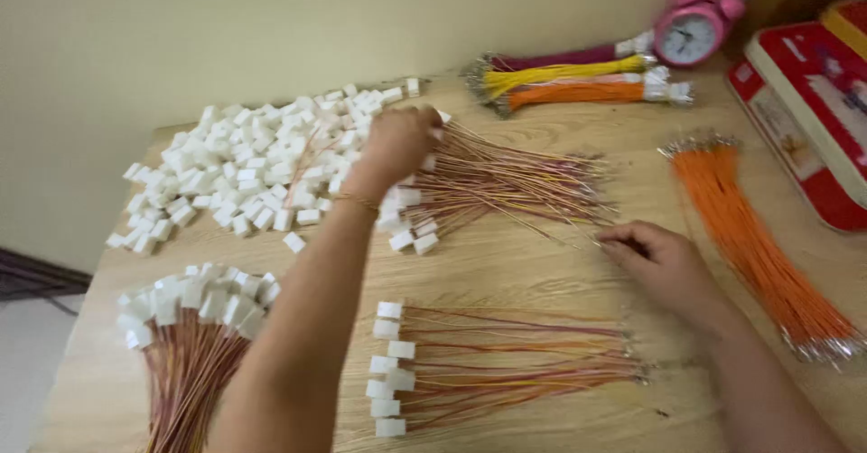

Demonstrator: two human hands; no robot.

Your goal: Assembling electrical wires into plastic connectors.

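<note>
My left hand [400,141] reaches across the wooden table [524,277] to the edge of a large heap of small white plastic connectors [244,168], its fingers curled at the connector end of a fanned bunch of thin red and yellow wires [506,182]. What it grips is blurred. My right hand [659,259] rests on the table at the metal-tipped ends of those wires, fingers pinched on them. A row of finished wire leads with white connectors [452,363] lies nearer me.
A bundle of assembled leads [190,336] lies at the lower left. Loose orange wires [754,245] run down the right side. Tied bundles of maroon, yellow and orange wires [578,78] lie at the back, beside a pink alarm clock [691,28] and a red box [808,110].
</note>
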